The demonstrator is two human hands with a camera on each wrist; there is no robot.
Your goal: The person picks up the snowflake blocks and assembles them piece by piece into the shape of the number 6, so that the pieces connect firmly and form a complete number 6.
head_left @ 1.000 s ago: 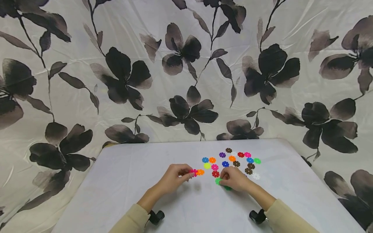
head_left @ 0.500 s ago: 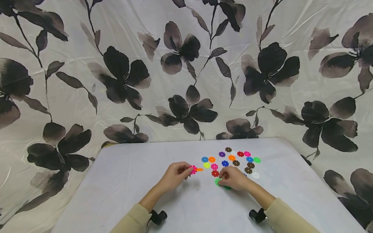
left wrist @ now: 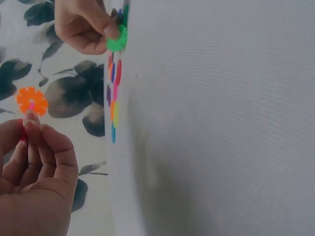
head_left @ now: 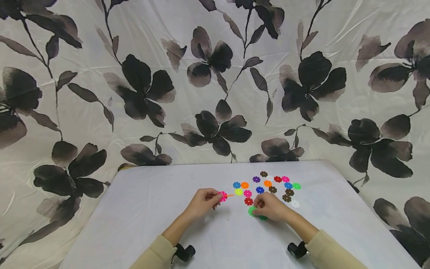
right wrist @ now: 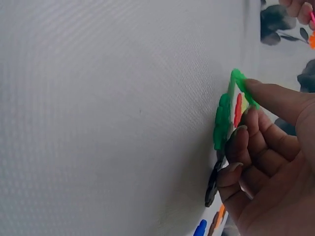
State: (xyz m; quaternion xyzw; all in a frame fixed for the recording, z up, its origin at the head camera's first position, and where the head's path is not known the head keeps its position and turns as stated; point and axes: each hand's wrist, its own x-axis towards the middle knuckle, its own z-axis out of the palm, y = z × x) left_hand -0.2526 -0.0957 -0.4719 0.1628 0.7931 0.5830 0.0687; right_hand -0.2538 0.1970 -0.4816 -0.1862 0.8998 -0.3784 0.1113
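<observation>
My left hand [head_left: 203,201] pinches a pink flower-shaped snap disc [head_left: 223,196] between thumb and fingers, above the table. Slotted crosswise into it is an orange disc [left wrist: 23,96], seen edge-on from the head and face-on in the left wrist view. My right hand [head_left: 273,207] holds a light green disc [right wrist: 237,77] between thumb and fingers, tilted up close to the tabletop. Right beside those fingers, a darker green disc [right wrist: 222,123] lies on the table, partly hidden from the head view. A black-looking disc [right wrist: 212,186] lies under the curled lower fingers.
Loose discs in many colours lie beyond my right hand, among them a red one [head_left: 248,201], a yellow one [head_left: 238,191] and a white one [head_left: 295,204]. They rest on a white-covered table [head_left: 134,216]. Behind its far edge hangs a floral cloth [head_left: 215,74].
My left hand has turned the joined pair: the pink disc now faces the head camera and the orange one has gone edge-on. The right hand has stayed almost in place with the green disc.
</observation>
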